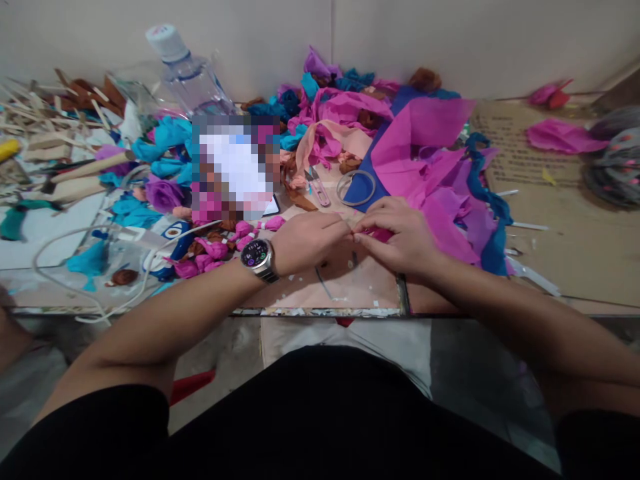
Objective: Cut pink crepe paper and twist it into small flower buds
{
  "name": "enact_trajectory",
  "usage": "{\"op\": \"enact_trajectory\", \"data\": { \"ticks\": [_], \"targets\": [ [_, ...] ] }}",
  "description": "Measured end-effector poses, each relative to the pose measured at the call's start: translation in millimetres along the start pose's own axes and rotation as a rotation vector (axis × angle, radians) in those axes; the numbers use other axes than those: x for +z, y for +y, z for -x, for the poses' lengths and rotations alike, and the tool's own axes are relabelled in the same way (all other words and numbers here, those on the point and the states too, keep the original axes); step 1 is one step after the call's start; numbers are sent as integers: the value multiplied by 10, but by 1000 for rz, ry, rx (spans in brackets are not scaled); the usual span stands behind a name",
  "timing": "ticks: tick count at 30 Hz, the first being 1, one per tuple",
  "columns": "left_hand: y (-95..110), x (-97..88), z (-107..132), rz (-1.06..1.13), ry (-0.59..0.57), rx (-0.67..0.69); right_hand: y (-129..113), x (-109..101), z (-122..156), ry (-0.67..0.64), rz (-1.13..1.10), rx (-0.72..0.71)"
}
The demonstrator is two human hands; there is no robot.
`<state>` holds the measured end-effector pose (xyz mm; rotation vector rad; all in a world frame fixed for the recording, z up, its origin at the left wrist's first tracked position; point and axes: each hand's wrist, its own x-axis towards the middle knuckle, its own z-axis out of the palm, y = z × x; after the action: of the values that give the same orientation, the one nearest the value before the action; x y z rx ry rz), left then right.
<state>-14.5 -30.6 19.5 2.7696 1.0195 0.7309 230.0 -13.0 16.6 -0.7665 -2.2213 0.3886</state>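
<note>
My left hand (315, 237) and my right hand (400, 233) meet at the fingertips, low over the table near its front edge. Both are closed in a pinch. Out of the curled fingers of my right hand shows a small piece of pink crepe paper (382, 235). What the left fingertips pinch is too small and covered to make out. Just beyond the hands lie pink-handled thread snips (318, 189) and a grey ring-shaped coil (356, 189). Several small pink paper buds (210, 252) are heaped beside my left wrist.
Large pink crepe paper sheets (425, 147) spread behind my right hand. A blurred phone (235, 167), a clear bottle (193, 80) and a white cable (65, 240) stand or lie to the left. Wooden sticks (30, 120) pile far left; cardboard (560, 220) covers the right.
</note>
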Motion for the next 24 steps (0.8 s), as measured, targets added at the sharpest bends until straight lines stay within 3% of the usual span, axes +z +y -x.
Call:
{"op": "enact_trajectory", "data": {
  "ticks": [3, 9, 11, 14, 18, 24],
  "targets": [
    [21, -19, -8, 104, 12, -54, -13, -5, -2, 6, 32, -3],
    [102, -12, -52, 1041, -209, -377, -36, -49, -21, 13, 142, -104],
    [107, 5, -52, 1234, -259, -473, -43, -66, -30, 16, 157, -161],
    [98, 15, -45, 1353, -315, -557, -46, -79, -38, 22, 178, -217],
    [70, 8, -47, 1175, -244, -515, -33, -66, -30, 7, 182, -179],
    [16, 30, -25, 338, -3, -174, 7, -12, 2, -29, 75, -18]
  ]
}}
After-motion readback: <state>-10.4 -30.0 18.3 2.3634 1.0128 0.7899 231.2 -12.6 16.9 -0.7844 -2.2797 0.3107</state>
